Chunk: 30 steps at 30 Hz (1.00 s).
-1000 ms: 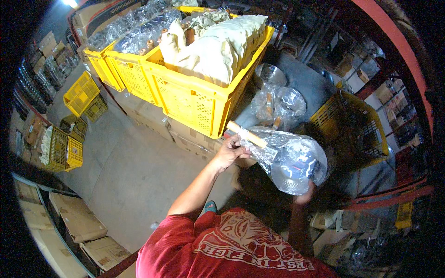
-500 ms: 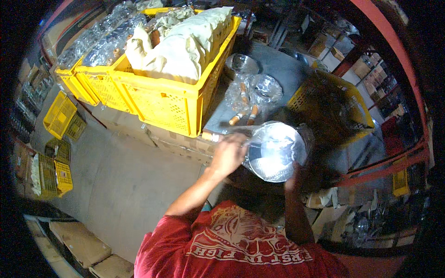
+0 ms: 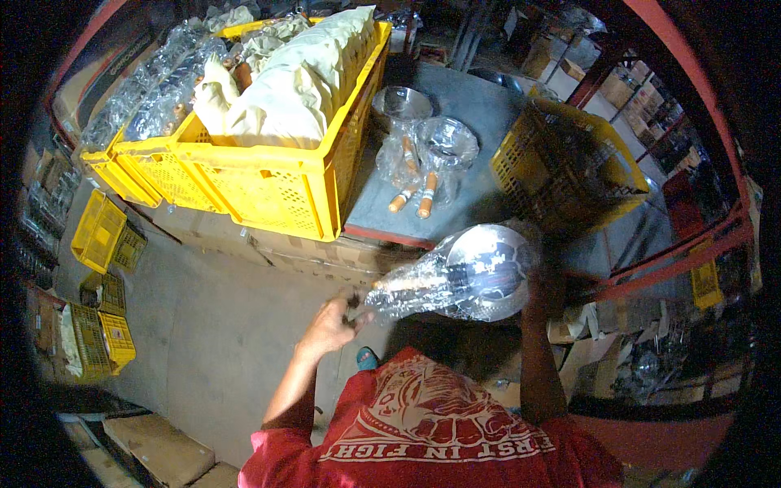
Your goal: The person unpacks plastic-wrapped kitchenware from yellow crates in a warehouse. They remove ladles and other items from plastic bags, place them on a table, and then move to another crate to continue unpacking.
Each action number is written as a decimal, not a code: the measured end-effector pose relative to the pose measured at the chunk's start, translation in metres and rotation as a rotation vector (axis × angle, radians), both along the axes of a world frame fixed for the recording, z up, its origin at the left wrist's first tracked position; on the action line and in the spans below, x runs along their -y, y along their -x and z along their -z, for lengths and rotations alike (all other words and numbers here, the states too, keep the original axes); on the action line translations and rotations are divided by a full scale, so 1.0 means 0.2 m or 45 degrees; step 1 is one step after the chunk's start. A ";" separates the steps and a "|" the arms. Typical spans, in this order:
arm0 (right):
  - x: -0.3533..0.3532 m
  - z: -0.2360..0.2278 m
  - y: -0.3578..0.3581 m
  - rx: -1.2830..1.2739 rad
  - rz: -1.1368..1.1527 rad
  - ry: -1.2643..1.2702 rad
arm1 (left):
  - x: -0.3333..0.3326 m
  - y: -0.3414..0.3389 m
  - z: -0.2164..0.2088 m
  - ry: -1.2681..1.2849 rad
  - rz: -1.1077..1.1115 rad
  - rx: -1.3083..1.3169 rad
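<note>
A round, shiny metal pan [image 3: 492,272] in a clear plastic bag is held out in front of me at the table's near edge. Its dark-marked face is toward me, and the bag tapers to the left over the handle. My left hand [image 3: 329,325] closes at that narrow end, on the bag or the handle tip. In deep shadow, my right hand [image 3: 541,289] grips the rim on the right. Beyond, two similar pans, a nearer one [image 3: 447,142] and a farther one [image 3: 403,104], lie in plastic with wooden handles [image 3: 427,195] toward me.
A large yellow crate [image 3: 268,191] holding cream-wrapped and plastic-wrapped goods stands at the left on the grey table [image 3: 464,93]. Another yellow crate [image 3: 569,163] sits in shadow at the right. More yellow crates [image 3: 98,232] and cardboard boxes [image 3: 159,447] stand on the floor.
The pan's bagged handle end has swung toward me and lower. My left hand has drawn back leftward to the bag's end; my right hand stays at the rim.
</note>
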State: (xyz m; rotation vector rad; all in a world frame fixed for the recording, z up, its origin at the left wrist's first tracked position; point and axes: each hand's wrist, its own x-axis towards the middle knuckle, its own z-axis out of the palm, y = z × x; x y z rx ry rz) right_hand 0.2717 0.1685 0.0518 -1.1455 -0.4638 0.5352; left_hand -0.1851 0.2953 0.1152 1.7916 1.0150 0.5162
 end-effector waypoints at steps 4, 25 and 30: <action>-0.07 -0.01 0.11 0.016 -0.069 0.029 | 0.01 -0.31 -0.20 -0.716 0.068 -0.017; -0.27 -0.77 -0.64 1.226 0.063 0.025 | -1.11 -1.16 -0.20 -0.659 -0.222 -0.119; -0.33 -0.85 -0.96 1.478 -0.177 0.287 | -1.71 -1.37 -0.27 -0.439 -0.379 -0.523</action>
